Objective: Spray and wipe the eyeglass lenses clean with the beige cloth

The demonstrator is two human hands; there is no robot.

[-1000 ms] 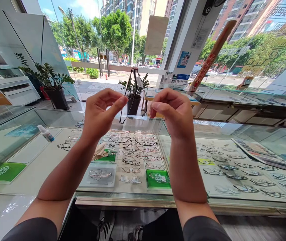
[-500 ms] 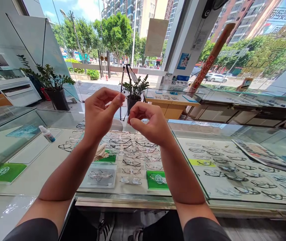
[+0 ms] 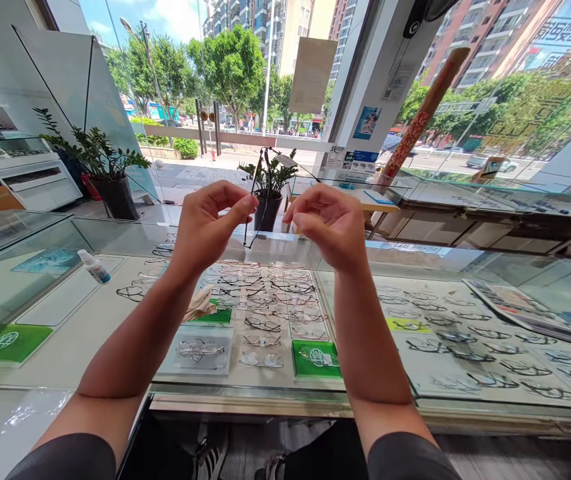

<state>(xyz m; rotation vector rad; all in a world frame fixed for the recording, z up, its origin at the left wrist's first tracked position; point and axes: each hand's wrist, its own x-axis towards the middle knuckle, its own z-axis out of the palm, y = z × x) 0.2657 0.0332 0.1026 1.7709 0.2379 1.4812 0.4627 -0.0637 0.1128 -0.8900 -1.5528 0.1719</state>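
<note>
A glass display counter (image 3: 115, 320) of eyewear fills the sunlit shop. Above it, the left hand (image 3: 205, 227) pinches a thin black pair of glasses (image 3: 260, 193) at one side, while the right hand (image 3: 330, 223) grips the other side, fingers curled.

Glass counter (image 3: 85, 340): spray bottle (image 3: 94, 266), cloth (image 3: 198, 303), black spectacles (image 3: 129, 292) on top.

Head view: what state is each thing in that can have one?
glasses frame, held up, temples spread apart
left hand, fingers pinched on one temple
right hand, fingers pinched at the other temple
spray bottle, lying on the counter
cloth, crumpled on the counter
</note>
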